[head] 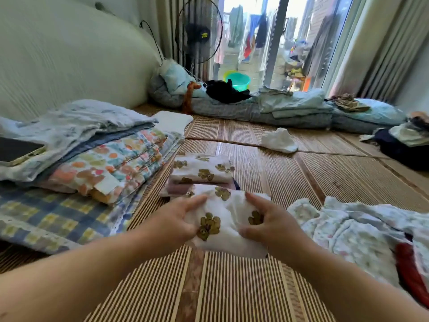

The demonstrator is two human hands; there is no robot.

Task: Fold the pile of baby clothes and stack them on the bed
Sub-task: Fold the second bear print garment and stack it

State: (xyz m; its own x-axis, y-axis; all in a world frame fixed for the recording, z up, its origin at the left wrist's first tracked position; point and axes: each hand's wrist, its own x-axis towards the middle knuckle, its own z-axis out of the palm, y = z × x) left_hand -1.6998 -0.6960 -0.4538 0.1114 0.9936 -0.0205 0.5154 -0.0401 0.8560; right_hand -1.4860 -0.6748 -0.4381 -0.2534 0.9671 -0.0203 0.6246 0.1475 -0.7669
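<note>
A folded white baby garment with olive flower prints lies on the bamboo mat in front of me. My left hand grips its left side and my right hand grips its right side, thumbs on top. Just beyond it sits a small stack of folded clothes, topped by a piece in the same flower print. At the right lies an unfolded pile of pale blue printed baby clothes with a red piece showing at its edge.
Folded blankets with a phone on top are stacked at the left. A crumpled white cloth lies mid-mat. Rolled bedding lines the far side by the window, with a fan behind and dark clothes at far right.
</note>
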